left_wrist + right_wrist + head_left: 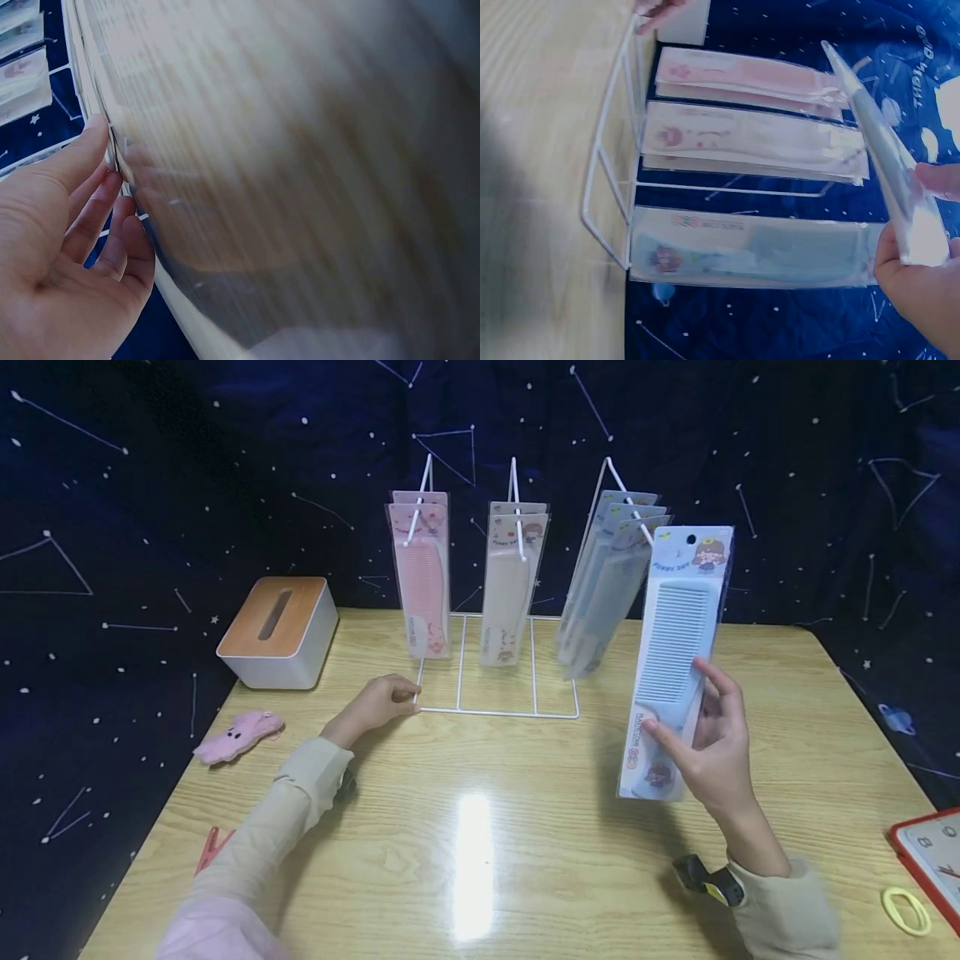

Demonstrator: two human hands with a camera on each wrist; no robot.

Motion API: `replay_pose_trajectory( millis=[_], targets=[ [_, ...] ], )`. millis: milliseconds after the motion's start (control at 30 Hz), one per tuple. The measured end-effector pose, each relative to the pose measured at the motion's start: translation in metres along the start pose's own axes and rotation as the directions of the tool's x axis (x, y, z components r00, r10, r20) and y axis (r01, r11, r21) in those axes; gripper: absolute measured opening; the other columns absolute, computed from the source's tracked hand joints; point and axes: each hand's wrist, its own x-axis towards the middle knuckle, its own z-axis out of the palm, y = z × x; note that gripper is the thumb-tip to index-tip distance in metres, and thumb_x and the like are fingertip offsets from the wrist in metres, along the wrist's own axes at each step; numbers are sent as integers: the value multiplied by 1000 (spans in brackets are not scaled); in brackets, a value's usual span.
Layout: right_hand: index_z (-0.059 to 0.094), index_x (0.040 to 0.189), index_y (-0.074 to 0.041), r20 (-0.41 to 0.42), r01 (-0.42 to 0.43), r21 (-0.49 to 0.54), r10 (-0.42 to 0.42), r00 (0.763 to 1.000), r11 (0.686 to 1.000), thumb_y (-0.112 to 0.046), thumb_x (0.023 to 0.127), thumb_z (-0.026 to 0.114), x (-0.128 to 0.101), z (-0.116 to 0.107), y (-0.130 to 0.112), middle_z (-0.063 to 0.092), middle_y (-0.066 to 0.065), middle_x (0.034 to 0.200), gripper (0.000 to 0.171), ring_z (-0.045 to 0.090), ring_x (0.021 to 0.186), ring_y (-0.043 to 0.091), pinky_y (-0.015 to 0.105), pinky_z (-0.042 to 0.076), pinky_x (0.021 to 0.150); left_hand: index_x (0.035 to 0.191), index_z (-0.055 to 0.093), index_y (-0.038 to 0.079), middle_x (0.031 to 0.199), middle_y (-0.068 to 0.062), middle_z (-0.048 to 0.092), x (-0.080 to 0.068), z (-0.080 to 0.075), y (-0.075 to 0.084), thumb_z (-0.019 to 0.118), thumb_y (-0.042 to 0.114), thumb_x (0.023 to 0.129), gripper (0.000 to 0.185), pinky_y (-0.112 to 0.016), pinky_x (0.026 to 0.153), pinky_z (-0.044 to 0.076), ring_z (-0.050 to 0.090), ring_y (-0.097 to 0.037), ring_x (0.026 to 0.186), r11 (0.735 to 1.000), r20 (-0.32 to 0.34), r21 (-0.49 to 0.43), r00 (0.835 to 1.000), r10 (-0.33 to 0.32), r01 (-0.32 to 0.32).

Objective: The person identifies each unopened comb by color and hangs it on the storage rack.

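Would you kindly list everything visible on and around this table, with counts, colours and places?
White wire display rack: one, table centre back.
Pink packaged combs: two, on the rack's left hook.
Cream packaged combs: two, middle hook.
Blue packaged combs on the rack: about three, right hook.
Blue packaged comb in hand: one, held upright right of the rack.
White tissue box with wooden lid: one, back left.
Pink plush toy: one, left edge.
Red clip: one, front left edge.
Yellow hair tie: one, front right.
Red-framed board: one, right edge, partly cut off.
Wooden table: one.
Left hand: touches the rack's base corner.
Right hand: holds the blue comb.
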Motion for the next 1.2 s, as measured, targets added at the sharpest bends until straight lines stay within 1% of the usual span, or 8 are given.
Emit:
replay_pose_trajectory(
  millis=[233,400,533,733,900,967,1067,1200],
  targets=[
    [31,143,-4,14,-92,-118,94,995,989,32,72,53,-2,2,9,42,6,129,82,53,112,10,13,50,88,123,58,-6,126,-22,58,0,2,-1,67,12,89,40,-43,101,46,55,-37,117,1000,0,2,1000,5,-5],
    [31,142,-3,52,-87,-64,91,995,994,33,72,52,3,-1,17,44,7,127,81,53,112,10,15,49,90,123,58,-6,126,-22,58,0,2,-1,67,12,88,40,-43,102,46,55,-37,117,1000,-3,-4,1000,-1,1],
    [32,141,-5,95,-114,-15,115,989,993,33,73,50,12,-5,26,47,6,124,80,54,109,11,15,50,89,123,59,-6,125,-22,58,-1,2,-1,67,12,88,40,-44,101,46,55,-37,117,1000,-5,-4,1000,0,0],
    [40,138,-10,131,-159,-68,166,977,985,26,79,53,32,-15,45,54,0,118,70,56,103,10,14,50,83,123,59,-6,125,-22,58,1,3,0,67,12,88,40,-45,102,45,54,-38,117,1000,1,-20,1000,-2,2],
    [45,133,-13,151,-208,-78,218,964,975,18,85,54,51,-21,60,50,3,118,58,52,104,14,14,48,86,121,59,-7,124,-23,59,1,5,1,68,11,87,39,-46,103,44,54,-38,117,1000,-7,-22,1000,14,-15],
    [46,131,-14,148,-222,-101,236,960,970,15,86,55,59,-23,64,47,2,119,54,50,106,15,13,47,89,121,60,-7,124,-23,59,0,6,1,68,11,87,39,-45,103,44,54,-38,117,1000,-8,-23,1000,12,-12],
    [46,130,-13,142,-235,-181,262,955,955,10,88,57,68,-24,69,43,-1,121,49,45,110,15,14,44,93,121,60,-7,124,-23,59,0,7,1,68,12,87,39,-45,103,43,54,-37,117,1000,-7,-19,1000,6,-6],
    [45,131,-11,138,-256,-244,295,946,935,6,89,58,73,-24,75,42,-7,127,48,42,116,15,15,42,96,121,59,-7,124,-23,59,1,7,0,68,12,88,39,-45,103,44,54,-38,117,1000,-5,-15,1000,10,-10]
  ],
)
